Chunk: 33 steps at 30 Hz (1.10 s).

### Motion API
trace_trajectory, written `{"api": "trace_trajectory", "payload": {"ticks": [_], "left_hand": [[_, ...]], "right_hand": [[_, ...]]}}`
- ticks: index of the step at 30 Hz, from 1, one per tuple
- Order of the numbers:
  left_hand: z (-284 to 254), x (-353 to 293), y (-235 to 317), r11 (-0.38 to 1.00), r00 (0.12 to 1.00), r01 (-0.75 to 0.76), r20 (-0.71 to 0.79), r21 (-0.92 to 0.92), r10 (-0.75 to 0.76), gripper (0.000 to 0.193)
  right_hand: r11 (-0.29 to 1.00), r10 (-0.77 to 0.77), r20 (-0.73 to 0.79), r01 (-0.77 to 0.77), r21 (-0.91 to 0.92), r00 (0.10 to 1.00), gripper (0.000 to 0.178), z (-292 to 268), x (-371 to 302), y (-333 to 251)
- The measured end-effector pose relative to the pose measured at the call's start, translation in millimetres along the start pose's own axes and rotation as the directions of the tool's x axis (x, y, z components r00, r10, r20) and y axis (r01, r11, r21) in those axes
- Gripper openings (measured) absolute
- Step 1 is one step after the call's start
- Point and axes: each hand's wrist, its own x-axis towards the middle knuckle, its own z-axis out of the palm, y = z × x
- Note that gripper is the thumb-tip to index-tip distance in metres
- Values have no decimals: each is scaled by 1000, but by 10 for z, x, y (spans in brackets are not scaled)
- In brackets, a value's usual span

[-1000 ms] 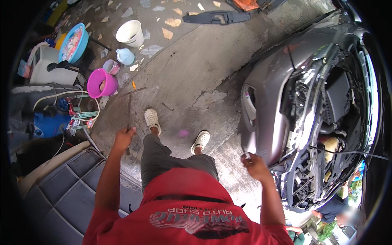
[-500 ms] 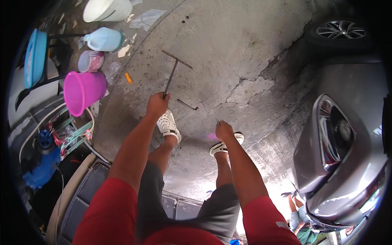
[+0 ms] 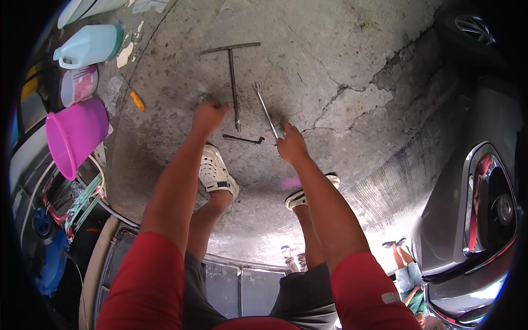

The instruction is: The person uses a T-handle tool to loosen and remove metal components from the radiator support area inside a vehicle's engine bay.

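A dark T-handle wrench (image 3: 234, 88) lies on the concrete with its crossbar away from me. Just left of its shaft is my left hand (image 3: 209, 118), fingers loosely curled and holding nothing that shows. My right hand (image 3: 291, 145) grips the near end of a slim silver wrench (image 3: 266, 113), whose forked tip points away from me toward the T-handle. Below the T-handle's lower end, a short dark L-shaped wrench (image 3: 243, 139) rests on the floor between my hands.
A yellow-orange screwdriver (image 3: 137, 101) lies at left, near a pink bucket (image 3: 82, 135), a small tub (image 3: 80, 86) and a light-blue jug (image 3: 91, 45). A grey car (image 3: 467, 220) stands at right. Another person (image 3: 407, 272) is at lower right. Cracks cross the concrete.
My left hand has let go of the T-handle wrench, which now lies on the floor nearer the L-shaped wrench. My right hand has moved forward and left with the silver wrench.
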Motion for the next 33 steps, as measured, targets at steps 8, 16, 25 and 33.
{"api": "trace_trajectory", "payload": {"ticks": [8,16,25,33], "left_hand": [[324,451,-1384,943,942,-318,-77,102,326,47],[142,-58,-1276,924,953,-281,-38,259,300,63],[-734,-2173,-840,359,601,-733,304,578,739,16],[-427,-4496,2127,999,874,14,485,31,-27,34]], "right_hand": [[999,48,93,-47,-15,994,57,632,-861,801],[853,79,595,254,-455,800,37,-81,-2355,1285],[968,237,234,-249,21,943,41,-1163,-4742,1555],[345,589,-109,-128,930,801,47,-1376,-6474,2738]]}}
